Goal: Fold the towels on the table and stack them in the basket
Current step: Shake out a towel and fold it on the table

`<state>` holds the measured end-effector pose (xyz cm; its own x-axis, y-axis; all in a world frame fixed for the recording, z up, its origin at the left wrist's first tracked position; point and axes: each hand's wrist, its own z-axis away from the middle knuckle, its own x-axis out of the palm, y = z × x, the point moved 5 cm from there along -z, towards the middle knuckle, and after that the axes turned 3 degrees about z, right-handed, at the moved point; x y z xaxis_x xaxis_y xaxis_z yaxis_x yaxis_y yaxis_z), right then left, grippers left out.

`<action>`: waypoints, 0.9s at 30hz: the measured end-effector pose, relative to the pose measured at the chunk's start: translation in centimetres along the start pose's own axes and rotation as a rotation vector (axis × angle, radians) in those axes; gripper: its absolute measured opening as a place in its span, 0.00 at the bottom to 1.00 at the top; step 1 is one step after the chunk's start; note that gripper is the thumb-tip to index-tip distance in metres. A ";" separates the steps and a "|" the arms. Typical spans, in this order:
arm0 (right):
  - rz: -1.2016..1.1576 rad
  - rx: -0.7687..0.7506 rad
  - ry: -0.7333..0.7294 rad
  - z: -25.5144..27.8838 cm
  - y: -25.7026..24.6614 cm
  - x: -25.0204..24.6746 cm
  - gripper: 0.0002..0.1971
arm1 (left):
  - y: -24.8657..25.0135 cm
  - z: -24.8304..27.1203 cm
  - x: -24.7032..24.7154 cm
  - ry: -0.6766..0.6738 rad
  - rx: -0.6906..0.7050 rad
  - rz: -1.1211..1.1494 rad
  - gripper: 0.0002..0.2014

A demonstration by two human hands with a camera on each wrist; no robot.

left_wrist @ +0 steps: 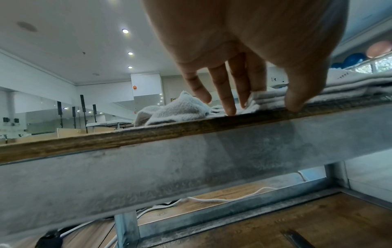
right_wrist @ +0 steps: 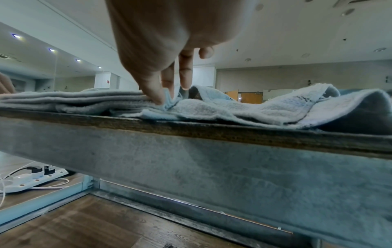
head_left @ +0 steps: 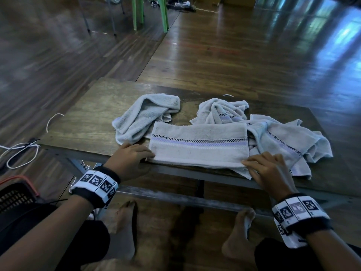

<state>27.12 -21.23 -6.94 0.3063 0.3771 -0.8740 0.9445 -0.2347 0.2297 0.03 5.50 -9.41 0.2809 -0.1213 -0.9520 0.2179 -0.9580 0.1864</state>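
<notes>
A folded grey towel [head_left: 199, 145] with a purple and checkered stripe lies along the front edge of the wooden table [head_left: 88, 122]. My left hand [head_left: 148, 153] rests at its left end, fingers straight and touching the towel's edge [left_wrist: 260, 99] and the tabletop. My right hand [head_left: 250, 165] is at the right end, where thumb and forefinger pinch the towel's layers [right_wrist: 127, 99]. Three crumpled towels lie behind: back left [head_left: 144, 116], back middle [head_left: 220, 112] and right [head_left: 289, 139]. The black basket [head_left: 15, 194] stands on the floor at my lower left.
White cables [head_left: 21, 151] trail on the floor left of the table, and a power strip [right_wrist: 31, 177] lies under it. A green plastic chair [head_left: 150, 12] stands far back. My bare feet [head_left: 125, 222] are under the table's metal frame [left_wrist: 191, 167].
</notes>
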 end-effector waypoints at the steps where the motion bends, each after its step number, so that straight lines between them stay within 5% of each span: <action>1: 0.000 0.002 -0.005 -0.1 0.0 0.1 0.13 | 0.0 0.0 0.2 -0.007 0.001 -0.017 0.22; 14: -0.095 0.070 -0.101 -2.0 0.8 -0.3 0.15 | -0.4 -0.9 -1.0 0.106 -0.055 0.207 0.11; 19: -0.310 0.212 -0.054 -2.5 1.8 -2.4 0.09 | -1.1 -1.2 -3.9 0.255 -0.126 0.363 0.10; 27: -0.520 0.328 0.085 -3.2 2.3 -5.1 0.14 | -1.2 -1.4 -8.1 0.374 -0.194 0.514 0.16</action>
<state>28.10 -20.81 -0.63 -0.1626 0.5832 -0.7959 0.8913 -0.2591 -0.3720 -1.22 7.96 -1.63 0.6921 -0.4182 -0.5883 0.1243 -0.7338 0.6679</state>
